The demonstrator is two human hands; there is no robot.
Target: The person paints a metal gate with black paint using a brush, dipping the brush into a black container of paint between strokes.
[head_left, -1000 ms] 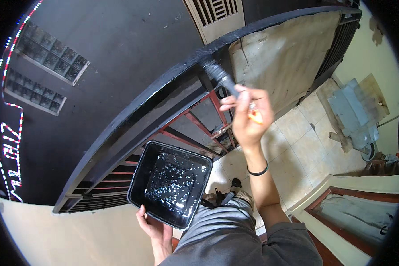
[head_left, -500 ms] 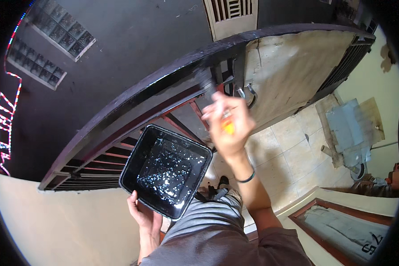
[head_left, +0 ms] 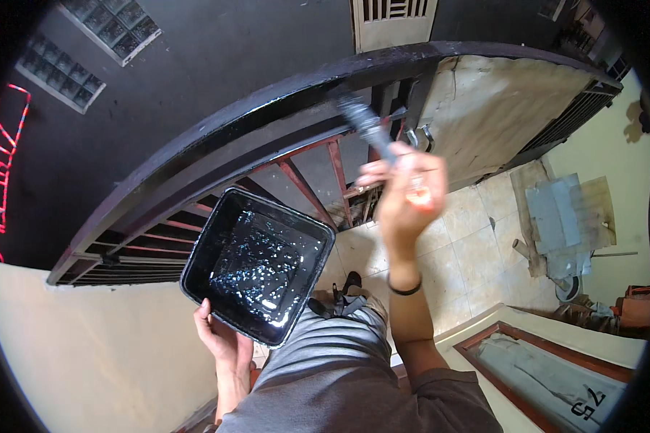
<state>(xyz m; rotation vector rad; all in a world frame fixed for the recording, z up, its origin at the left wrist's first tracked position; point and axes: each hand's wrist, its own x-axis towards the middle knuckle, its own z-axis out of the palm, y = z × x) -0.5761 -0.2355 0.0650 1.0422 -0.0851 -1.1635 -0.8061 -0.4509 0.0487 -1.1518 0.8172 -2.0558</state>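
My left hand (head_left: 222,343) supports a square black tray (head_left: 315,252) at its near-left corner, thumb at the rim. Glossy black paint (head_left: 263,270) with bright reflections covers the tray's bottom. My right hand (head_left: 412,191) is closed around a paintbrush (head_left: 368,124), whose orange handle end shows at the palm. The brush is motion-blurred and points up and left. Its bristles overlap the lower edge of the gate's dark top rail (head_left: 267,107); I cannot tell whether they touch it. Beneath that rail, several upright bars (head_left: 337,162) of the metal gate are reddish.
A tan sheet (head_left: 509,101) covers the gate's right part, beside a metal handle (head_left: 427,137). Tiled floor (head_left: 448,249) lies below. Grey-blue sheets (head_left: 557,211) lean near the right wall. A brown-framed panel (head_left: 549,368) is at lower right. Glass-block windows (head_left: 115,29) and red lights (head_left: 7,169) are at left.
My right hand and the brush have moved right, and the bristles now sit closer to the top rail. The tray stays in my left hand. The whole view has shifted slightly.
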